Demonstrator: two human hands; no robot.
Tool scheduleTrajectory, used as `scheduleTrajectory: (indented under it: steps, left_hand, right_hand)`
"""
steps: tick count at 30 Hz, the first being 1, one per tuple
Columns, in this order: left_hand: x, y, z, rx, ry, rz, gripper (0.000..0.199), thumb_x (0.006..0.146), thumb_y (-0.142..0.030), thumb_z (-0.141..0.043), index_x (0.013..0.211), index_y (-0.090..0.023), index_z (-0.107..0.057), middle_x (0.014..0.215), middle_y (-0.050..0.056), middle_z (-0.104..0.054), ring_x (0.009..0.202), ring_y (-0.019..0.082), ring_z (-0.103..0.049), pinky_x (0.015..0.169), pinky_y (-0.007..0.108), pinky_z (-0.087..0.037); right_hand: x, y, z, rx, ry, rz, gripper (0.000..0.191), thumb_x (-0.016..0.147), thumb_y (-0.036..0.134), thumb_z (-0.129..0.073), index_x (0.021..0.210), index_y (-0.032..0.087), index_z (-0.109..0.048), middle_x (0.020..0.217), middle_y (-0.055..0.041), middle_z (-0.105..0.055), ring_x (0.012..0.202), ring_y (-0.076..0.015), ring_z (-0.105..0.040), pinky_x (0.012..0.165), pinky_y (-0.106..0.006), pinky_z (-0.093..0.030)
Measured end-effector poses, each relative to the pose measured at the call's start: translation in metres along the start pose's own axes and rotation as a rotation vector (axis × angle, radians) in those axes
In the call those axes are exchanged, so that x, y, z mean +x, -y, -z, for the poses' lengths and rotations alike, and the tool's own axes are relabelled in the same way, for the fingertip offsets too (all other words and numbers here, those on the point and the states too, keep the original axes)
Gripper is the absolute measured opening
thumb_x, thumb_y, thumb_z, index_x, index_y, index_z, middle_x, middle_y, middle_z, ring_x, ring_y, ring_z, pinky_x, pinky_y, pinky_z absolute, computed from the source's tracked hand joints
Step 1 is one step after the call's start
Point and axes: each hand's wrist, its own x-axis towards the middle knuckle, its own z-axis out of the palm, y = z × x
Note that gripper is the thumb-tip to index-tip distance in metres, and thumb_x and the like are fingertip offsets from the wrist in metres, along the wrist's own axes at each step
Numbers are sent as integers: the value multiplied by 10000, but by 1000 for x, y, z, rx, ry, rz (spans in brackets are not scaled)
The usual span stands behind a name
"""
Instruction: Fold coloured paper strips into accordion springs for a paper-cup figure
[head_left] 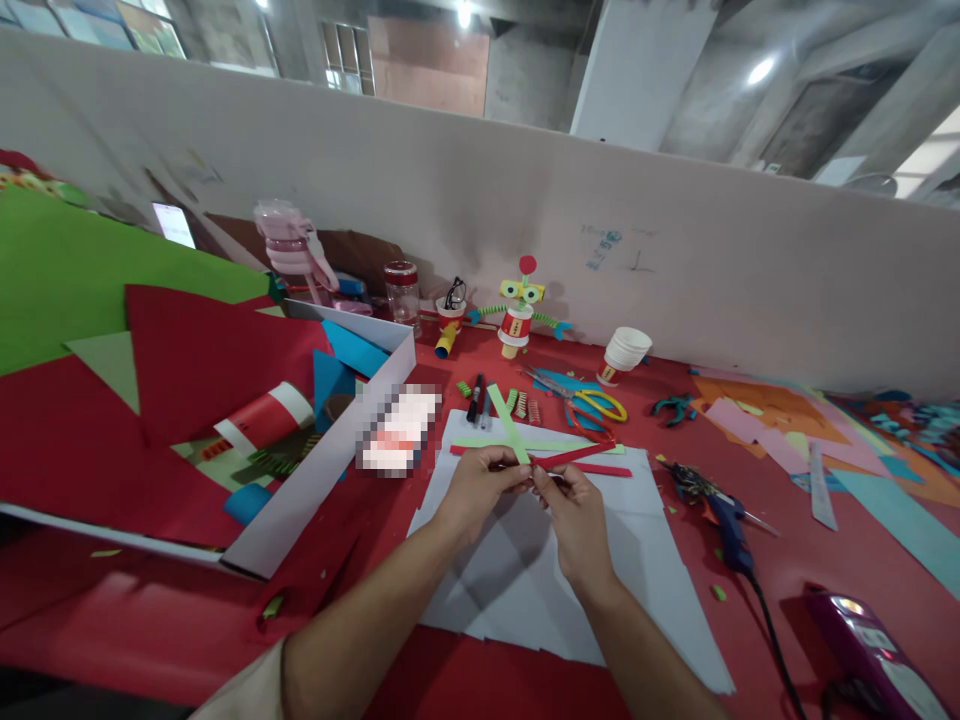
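Logged at left: box (330, 470) containing a red-and-white cup (268, 418). Then left hand (472, 495), with thumb and forefinger pinching green strip (508, 422) at its crossing with red strip (574, 456), over white sheet (517, 580). Judged complete: paper-cup figure (516, 328), upright behind. Also seen pleated: short paper springs (520, 404). Judged barely started: pair in hand, with both long tails flat and unfolded; cannot tell if glued. Gripped at same crossing by right hand (583, 520), with thumb and fingertips together. Noted unpleated: loose strips (616, 471) beneath. Farther right: stacked cups (628, 350), then glue gun (727, 530).
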Motion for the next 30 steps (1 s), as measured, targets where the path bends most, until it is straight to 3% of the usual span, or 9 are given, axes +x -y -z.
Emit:
scheduleTrajectory:
  steps: [9, 19, 25, 30]
  left_hand:
    - [-2, -3, -2, 33, -8, -66, 91, 611, -212, -699, 571, -147, -649, 538, -3, -592, 545, 108, -515, 579, 246, -394]
    - [-2, -3, -1, -71, -120, 61, 182, 494, -258, -808, 526, -160, -658, 528, -13, -577, 526, 91, -448, 559, 249, -332]
    - [-1, -2, -2, -147, -59, 101, 200, 485, -252, -819, 526, -155, -649, 543, -9, -572, 536, 92, -460, 577, 249, -352]
    - [-2, -6, -3, -63, -45, 114, 206, 534, -292, -802, 621, -146, -687, 589, 20, -613, 551, 108, -500, 569, 250, -359]
  right_hand:
    - [-2, 3, -1, 160, 67, -92, 219, 650, 343, -747, 671, 172, -612, 596, 19, -603, 570, -111, -481, 565, -245, -364]
    - [-4, 5, -6, 74, 52, 35, 199, 683, 316, -716, 800, 193, -612, 700, 20, -605, 600, -107, -493, 557, -234, -400]
    - [-5, 1, -3, 33, 106, 85, 129, 763, 309, -635, 805, 192, -601, 698, 8, -621, 645, -133, -566, 634, -275, -466]
    - [0, 5, 2, 17, 89, 58, 133, 720, 298, -673, 724, 182, -608, 624, 17, -620, 564, -122, -559, 582, -263, -462]
